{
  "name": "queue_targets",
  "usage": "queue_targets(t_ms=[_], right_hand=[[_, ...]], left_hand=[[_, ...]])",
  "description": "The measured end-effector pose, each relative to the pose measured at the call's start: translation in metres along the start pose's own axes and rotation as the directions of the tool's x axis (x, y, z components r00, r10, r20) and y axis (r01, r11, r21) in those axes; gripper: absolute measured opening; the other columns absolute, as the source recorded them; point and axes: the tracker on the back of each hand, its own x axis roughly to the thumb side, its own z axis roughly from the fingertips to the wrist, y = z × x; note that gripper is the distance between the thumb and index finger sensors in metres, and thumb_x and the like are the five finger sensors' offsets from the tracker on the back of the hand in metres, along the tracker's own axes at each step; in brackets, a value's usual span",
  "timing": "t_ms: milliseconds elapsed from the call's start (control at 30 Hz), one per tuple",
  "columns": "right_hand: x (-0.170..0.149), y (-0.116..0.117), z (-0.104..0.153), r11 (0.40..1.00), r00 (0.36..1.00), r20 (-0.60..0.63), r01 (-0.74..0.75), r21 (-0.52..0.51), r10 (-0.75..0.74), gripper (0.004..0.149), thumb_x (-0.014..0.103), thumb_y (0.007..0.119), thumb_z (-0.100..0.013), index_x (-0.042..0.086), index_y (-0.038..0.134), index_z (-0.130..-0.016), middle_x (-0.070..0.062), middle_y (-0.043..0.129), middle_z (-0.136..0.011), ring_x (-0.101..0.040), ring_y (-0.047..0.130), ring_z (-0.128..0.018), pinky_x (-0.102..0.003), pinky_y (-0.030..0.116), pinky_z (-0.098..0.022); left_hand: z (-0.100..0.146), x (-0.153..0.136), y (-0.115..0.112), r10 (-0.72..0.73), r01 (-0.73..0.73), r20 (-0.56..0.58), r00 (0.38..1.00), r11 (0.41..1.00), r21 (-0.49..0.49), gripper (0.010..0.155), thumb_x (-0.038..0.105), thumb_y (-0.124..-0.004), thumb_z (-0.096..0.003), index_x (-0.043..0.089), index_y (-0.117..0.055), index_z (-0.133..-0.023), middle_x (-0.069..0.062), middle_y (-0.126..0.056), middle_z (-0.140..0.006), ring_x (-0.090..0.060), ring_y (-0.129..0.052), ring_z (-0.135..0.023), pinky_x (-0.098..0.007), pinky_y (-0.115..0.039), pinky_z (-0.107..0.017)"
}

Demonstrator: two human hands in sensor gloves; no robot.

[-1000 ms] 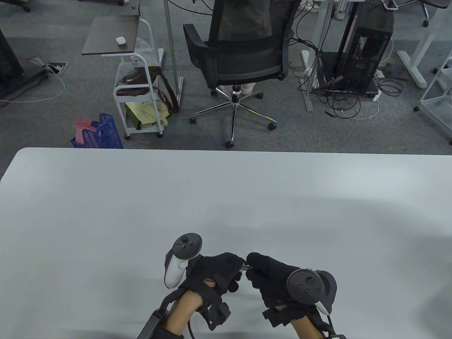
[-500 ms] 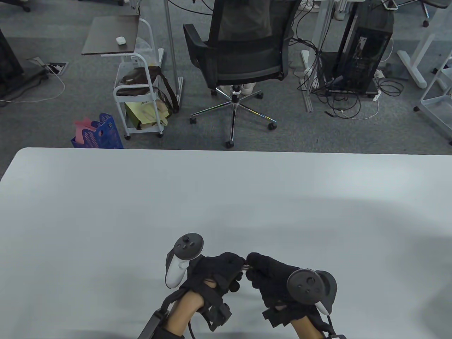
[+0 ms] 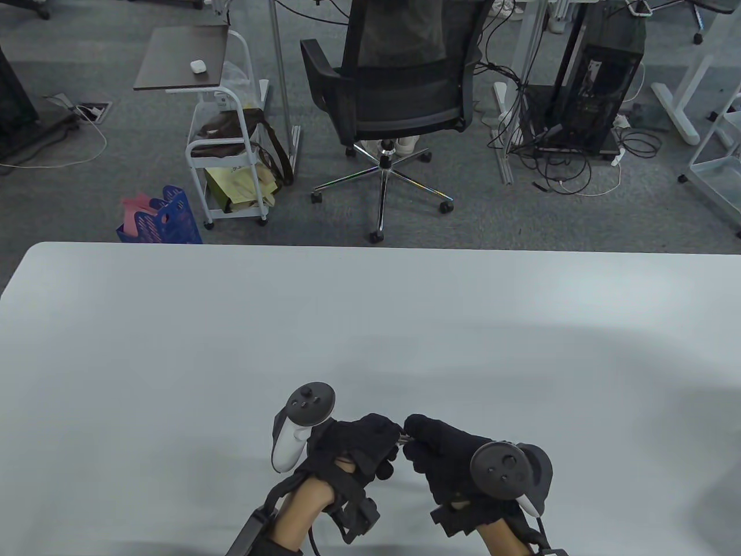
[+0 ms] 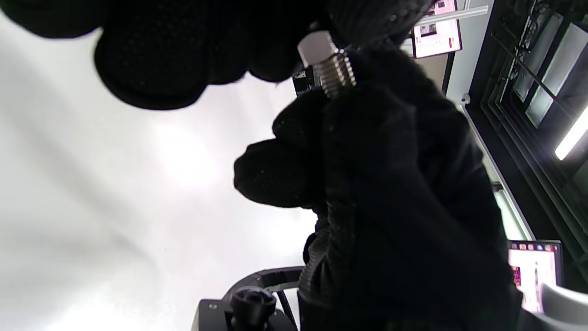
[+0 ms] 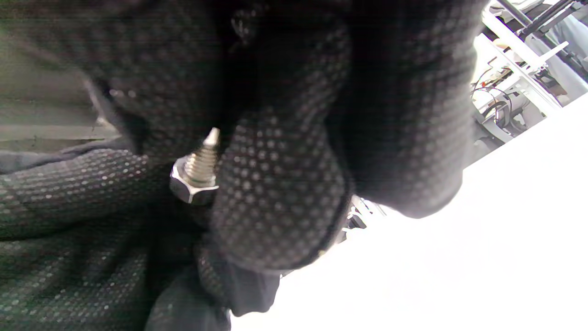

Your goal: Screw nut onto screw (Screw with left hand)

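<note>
My two black-gloved hands meet just above the white table (image 3: 370, 324) near its front edge. My left hand (image 3: 391, 436) pinches a silver hex nut (image 4: 316, 46) at its fingertips. My right hand (image 3: 412, 433) grips a threaded metal screw (image 4: 338, 73), which runs into its fingers. A short metal piece (image 3: 403, 439) shows between the two hands in the table view. In the right wrist view the nut (image 5: 189, 189) sits on the screw's thread (image 5: 203, 158), and the screw's bare end pokes out past it. The rest of the screw is hidden by the gloves.
A black office chair (image 3: 399, 98) stands on the floor beyond the table's far edge. A small white cart (image 3: 228, 150) and a blue crate (image 3: 165, 223) stand at the far left. The wide table top stretches left, right and ahead of the hands.
My left hand has turned slightly, and its tracker has shifted a little to the right. My right hand has stayed still.
</note>
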Motion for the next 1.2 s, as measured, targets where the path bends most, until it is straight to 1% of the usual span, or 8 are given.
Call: queue_targets(t_ms=[167, 333, 533, 667, 800, 900, 1067, 1200], right_hand=[[-0.0004, -0.0004, 0.0000, 1.000, 1.000, -0.002, 0.000, -0.005, 0.000, 0.045, 0.036, 0.094, -0.031, 0.017, 0.091, -0.072, -0.004, 0.108, -0.054, -0.008, 0.119, -0.024, -0.033, 0.105, -0.026], [0.0000, -0.0004, -0.0002, 1.000, 1.000, -0.001, 0.000, -0.001, 0.000, 0.045, 0.036, 0.094, -0.031, 0.018, 0.091, -0.072, -0.004, 0.108, -0.054, -0.008, 0.119, -0.024, -0.033, 0.105, -0.026], [-0.0006, -0.0004, -0.0005, 1.000, 1.000, -0.006, 0.009, -0.004, -0.009, 0.045, 0.036, 0.094, -0.031, 0.017, 0.091, -0.072, -0.004, 0.108, -0.054, -0.008, 0.119, -0.024, -0.033, 0.105, -0.026], [0.0000, -0.0001, -0.0005, 1.000, 1.000, -0.003, 0.005, -0.003, -0.005, 0.045, 0.036, 0.094, -0.031, 0.017, 0.091, -0.072, -0.004, 0.108, -0.054, -0.008, 0.119, -0.024, -0.033, 0.105, -0.026], [-0.0004, 0.0002, -0.0003, 1.000, 1.000, -0.006, 0.006, 0.001, -0.006, 0.045, 0.036, 0.094, -0.031, 0.017, 0.091, -0.072, -0.004, 0.108, -0.054, -0.008, 0.119, -0.024, -0.033, 0.105, -0.026], [-0.0005, -0.0005, -0.0004, 1.000, 1.000, -0.009, 0.007, -0.002, -0.007, 0.045, 0.036, 0.094, -0.031, 0.017, 0.091, -0.072, -0.004, 0.108, -0.054, -0.008, 0.119, -0.024, -0.033, 0.105, -0.026], [0.0000, 0.0000, -0.0007, 1.000, 1.000, -0.005, 0.001, 0.002, -0.001, 0.045, 0.036, 0.094, -0.031, 0.018, 0.091, -0.072, -0.004, 0.108, -0.054, -0.008, 0.119, -0.024, -0.033, 0.105, -0.026], [-0.0008, -0.0008, -0.0005, 1.000, 1.000, -0.012, 0.015, 0.000, -0.015, 0.045, 0.036, 0.094, -0.031, 0.018, 0.091, -0.072, -0.004, 0.107, -0.054, -0.008, 0.119, -0.024, -0.033, 0.105, -0.026]], left_hand=[[0.0006, -0.0046, 0.0010, 0.050, -0.050, -0.002, 0.999, 0.999, 0.015, 0.067, 0.043, -0.067, -0.0447, 0.002, -0.063, -0.098, -0.032, -0.074, -0.085, -0.047, -0.088, -0.054, -0.057, -0.071, -0.041], [-0.0004, -0.0022, 0.0000, 0.016, -0.016, -0.007, 1.000, 1.000, 0.012, 0.056, 0.038, -0.069, -0.0444, 0.000, -0.076, -0.086, -0.030, -0.082, -0.077, -0.046, -0.091, -0.048, -0.058, -0.072, -0.037], [-0.0001, -0.0061, 0.0004, 0.067, -0.067, 0.001, 0.998, 0.998, -0.013, 0.068, 0.044, -0.067, -0.0450, 0.003, -0.059, -0.099, -0.032, -0.071, -0.087, -0.046, -0.087, -0.056, -0.057, -0.070, -0.043], [-0.0005, -0.0061, 0.0005, 0.041, -0.041, -0.003, 0.999, 0.999, 0.024, 0.061, 0.041, -0.068, -0.0443, 0.001, -0.076, -0.090, -0.033, -0.080, -0.080, -0.048, -0.090, -0.050, -0.059, -0.072, -0.039], [-0.0009, -0.0010, -0.0010, 0.008, -0.008, 0.003, 1.000, 1.000, -0.029, 0.057, 0.034, -0.068, -0.0449, 0.003, -0.065, -0.092, -0.029, -0.074, -0.083, -0.045, -0.088, -0.054, -0.056, -0.071, -0.041], [-0.0002, -0.0051, -0.0010, 0.049, -0.049, 0.003, 0.999, 0.999, -0.015, 0.068, 0.043, -0.067, -0.0447, 0.004, -0.058, -0.099, -0.029, -0.071, -0.087, -0.044, -0.087, -0.055, -0.056, -0.071, -0.042], [-0.0004, -0.0065, -0.0004, 0.044, -0.043, -0.016, 0.999, 0.999, 0.017, 0.059, 0.041, -0.068, -0.0441, 0.000, -0.077, -0.086, -0.032, -0.081, -0.078, -0.048, -0.091, -0.049, -0.059, -0.072, -0.037], [-0.0008, -0.0035, -0.0019, 0.026, -0.026, -0.011, 1.000, 0.999, -0.045, 0.057, 0.036, -0.068, -0.0449, 0.004, -0.063, -0.092, -0.028, -0.071, -0.085, -0.044, -0.087, -0.055, -0.056, -0.070, -0.041]])
